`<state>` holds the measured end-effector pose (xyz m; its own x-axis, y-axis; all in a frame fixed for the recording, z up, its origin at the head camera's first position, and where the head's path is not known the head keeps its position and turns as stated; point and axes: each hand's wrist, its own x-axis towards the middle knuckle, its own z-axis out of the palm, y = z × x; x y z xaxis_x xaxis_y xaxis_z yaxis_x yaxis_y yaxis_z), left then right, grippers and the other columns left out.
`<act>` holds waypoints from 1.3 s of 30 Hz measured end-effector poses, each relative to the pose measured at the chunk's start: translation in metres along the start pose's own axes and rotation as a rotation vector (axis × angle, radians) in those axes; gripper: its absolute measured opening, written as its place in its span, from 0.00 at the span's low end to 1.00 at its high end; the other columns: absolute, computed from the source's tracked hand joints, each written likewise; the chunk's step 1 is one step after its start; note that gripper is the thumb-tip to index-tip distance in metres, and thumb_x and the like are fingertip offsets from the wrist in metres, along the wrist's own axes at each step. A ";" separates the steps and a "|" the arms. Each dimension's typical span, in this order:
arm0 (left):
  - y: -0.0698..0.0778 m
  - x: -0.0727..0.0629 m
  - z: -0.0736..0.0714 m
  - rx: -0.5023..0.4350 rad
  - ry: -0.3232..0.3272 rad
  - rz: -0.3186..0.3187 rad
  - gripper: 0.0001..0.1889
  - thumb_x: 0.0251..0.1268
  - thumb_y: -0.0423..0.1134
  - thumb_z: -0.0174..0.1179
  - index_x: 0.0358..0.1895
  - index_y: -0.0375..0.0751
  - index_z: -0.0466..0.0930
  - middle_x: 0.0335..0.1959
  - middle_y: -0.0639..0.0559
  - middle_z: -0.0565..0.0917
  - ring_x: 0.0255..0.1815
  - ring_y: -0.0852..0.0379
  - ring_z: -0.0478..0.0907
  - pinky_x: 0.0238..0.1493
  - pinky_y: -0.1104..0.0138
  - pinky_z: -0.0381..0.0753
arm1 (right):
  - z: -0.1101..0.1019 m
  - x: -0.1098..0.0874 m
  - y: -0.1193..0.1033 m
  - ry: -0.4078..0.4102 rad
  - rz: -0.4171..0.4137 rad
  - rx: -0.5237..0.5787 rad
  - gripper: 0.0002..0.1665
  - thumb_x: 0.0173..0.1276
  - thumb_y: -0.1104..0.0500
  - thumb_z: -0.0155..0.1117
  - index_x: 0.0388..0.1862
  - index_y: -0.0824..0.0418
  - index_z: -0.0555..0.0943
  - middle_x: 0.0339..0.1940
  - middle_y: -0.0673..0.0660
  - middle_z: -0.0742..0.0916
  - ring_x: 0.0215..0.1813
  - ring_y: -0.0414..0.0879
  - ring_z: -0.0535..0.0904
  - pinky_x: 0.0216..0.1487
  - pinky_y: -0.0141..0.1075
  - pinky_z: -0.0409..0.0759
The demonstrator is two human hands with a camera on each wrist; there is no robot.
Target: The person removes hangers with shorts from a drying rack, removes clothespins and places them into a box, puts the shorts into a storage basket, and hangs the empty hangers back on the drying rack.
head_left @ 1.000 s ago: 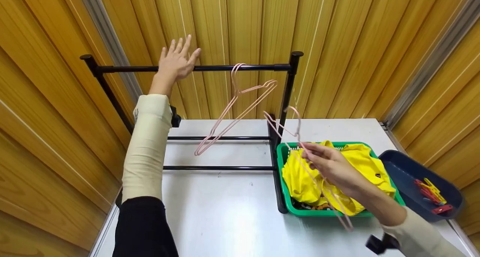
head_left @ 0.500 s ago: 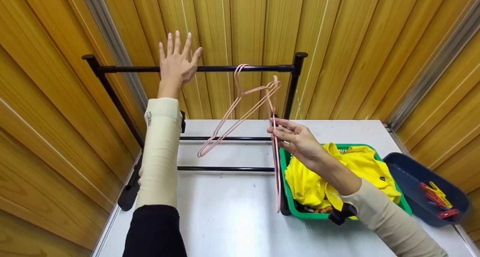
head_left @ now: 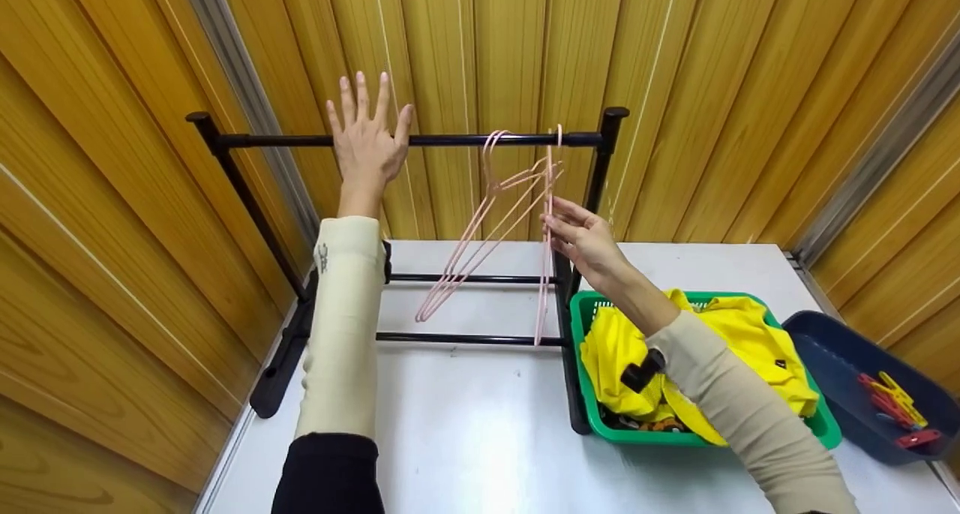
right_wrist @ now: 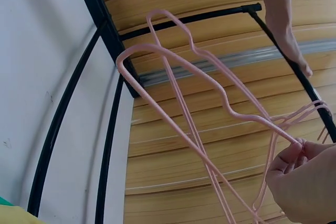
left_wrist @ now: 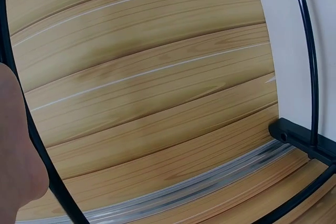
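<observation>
My left hand [head_left: 367, 148] rests on the top bar [head_left: 450, 140] of a black clothes rack, its fingers straight and spread. With thumb and fingers, my right hand [head_left: 589, 244] pinches a pink hanger [head_left: 546, 266] just below its hook, close to the rack's right post. The hook reaches up to the bar; whether it bears on it cannot be told. Left of it, pink hangers [head_left: 459, 255] hang close together from the same bar. In the right wrist view, the held hanger [right_wrist: 173, 55] lies in front of the hanging ones, pinched by my right hand [right_wrist: 304, 182].
A green basket [head_left: 577, 334] with yellow clothes [head_left: 622, 349] stands beside the rack's right foot. Right of it, a dark blue tray [head_left: 817, 341] holds red and yellow clothespins [head_left: 892, 401]. Wood-patterned walls [head_left: 697, 124] enclose the white surface [head_left: 465, 439].
My right hand has carried the pinched hanger from above the basket up and left to the bar, turning it nearly edge-on to the head view. The left hand stays on the bar.
</observation>
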<state>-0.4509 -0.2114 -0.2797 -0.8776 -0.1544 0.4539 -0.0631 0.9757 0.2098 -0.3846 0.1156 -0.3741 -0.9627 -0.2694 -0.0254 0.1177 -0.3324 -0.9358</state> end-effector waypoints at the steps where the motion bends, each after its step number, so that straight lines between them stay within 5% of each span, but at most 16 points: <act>1: 0.000 0.000 0.000 0.003 -0.005 0.001 0.37 0.78 0.69 0.22 0.84 0.63 0.31 0.86 0.49 0.34 0.86 0.47 0.25 0.83 0.48 0.24 | 0.001 0.003 0.002 0.008 -0.004 0.004 0.30 0.77 0.67 0.57 0.76 0.63 0.68 0.42 0.48 0.87 0.44 0.40 0.84 0.47 0.29 0.81; 11: 0.000 0.000 -0.004 0.028 -0.038 -0.002 0.35 0.80 0.66 0.24 0.84 0.62 0.32 0.86 0.48 0.38 0.87 0.45 0.26 0.83 0.47 0.24 | 0.021 0.013 0.015 0.036 -0.045 0.009 0.29 0.75 0.68 0.60 0.74 0.66 0.71 0.39 0.48 0.88 0.40 0.38 0.85 0.42 0.28 0.82; 19: 0.004 -0.003 -0.002 0.014 -0.032 0.002 0.34 0.81 0.64 0.26 0.84 0.61 0.37 0.86 0.46 0.43 0.87 0.44 0.29 0.83 0.46 0.27 | 0.029 0.007 0.020 0.142 -0.317 -0.155 0.23 0.75 0.68 0.60 0.68 0.72 0.76 0.37 0.45 0.90 0.36 0.35 0.85 0.41 0.26 0.83; 24: 0.006 -0.004 -0.001 0.017 -0.025 -0.005 0.34 0.81 0.64 0.25 0.84 0.62 0.38 0.86 0.46 0.45 0.87 0.44 0.30 0.84 0.47 0.29 | 0.031 0.006 0.025 0.186 -0.395 -0.217 0.21 0.73 0.69 0.62 0.64 0.72 0.79 0.40 0.52 0.91 0.36 0.34 0.85 0.40 0.23 0.82; 33: 0.007 -0.001 -0.001 0.019 -0.025 -0.005 0.33 0.81 0.63 0.26 0.84 0.62 0.38 0.86 0.47 0.45 0.87 0.44 0.31 0.84 0.47 0.30 | 0.031 0.021 0.028 0.165 -0.341 -0.307 0.21 0.75 0.68 0.61 0.65 0.72 0.78 0.43 0.54 0.91 0.39 0.38 0.85 0.42 0.25 0.82; 39: 0.006 -0.003 0.007 0.006 -0.035 -0.007 0.33 0.81 0.63 0.27 0.84 0.62 0.39 0.86 0.46 0.46 0.87 0.44 0.32 0.84 0.47 0.30 | 0.034 0.032 0.052 0.165 -0.311 -0.335 0.21 0.73 0.70 0.62 0.64 0.72 0.79 0.44 0.60 0.90 0.35 0.36 0.82 0.37 0.24 0.79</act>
<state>-0.4517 -0.2037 -0.2860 -0.8932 -0.1562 0.4216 -0.0723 0.9754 0.2083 -0.4007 0.0594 -0.4118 -0.9687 -0.0475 0.2436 -0.2408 -0.0579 -0.9688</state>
